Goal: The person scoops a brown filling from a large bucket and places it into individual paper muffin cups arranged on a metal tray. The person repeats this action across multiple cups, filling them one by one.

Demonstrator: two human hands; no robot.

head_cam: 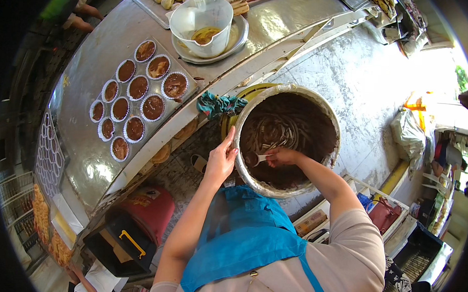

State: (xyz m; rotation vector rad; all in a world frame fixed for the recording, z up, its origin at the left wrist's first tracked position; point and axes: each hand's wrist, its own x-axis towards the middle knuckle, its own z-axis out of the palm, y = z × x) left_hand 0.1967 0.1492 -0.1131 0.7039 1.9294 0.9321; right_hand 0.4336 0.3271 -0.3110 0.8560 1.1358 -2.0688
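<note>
A large metal mixing bowl [337,135] stands before me, its inside coated with brown batter [276,130]. My left hand [221,156] holds the left side of its rim, fingers along the outside and thumb at the edge. Inside the bowl, my right hand [285,156] grips the pale handle of a small scoop [254,159]. The scoop's cup is smeared brown and lies low by the left wall. On the metal table [84,84], a muffin tray [160,127] carries several white paper liners filled with brown batter, some streaked paler.
A translucent plastic pitcher [201,24] with yellow liquid stands on a metal plate [241,36]. Against the bowl hangs a teal patterned cloth [220,104]. A red bin [158,212] is under the table edge at left. Another person's arm [87,285] shows at lower left.
</note>
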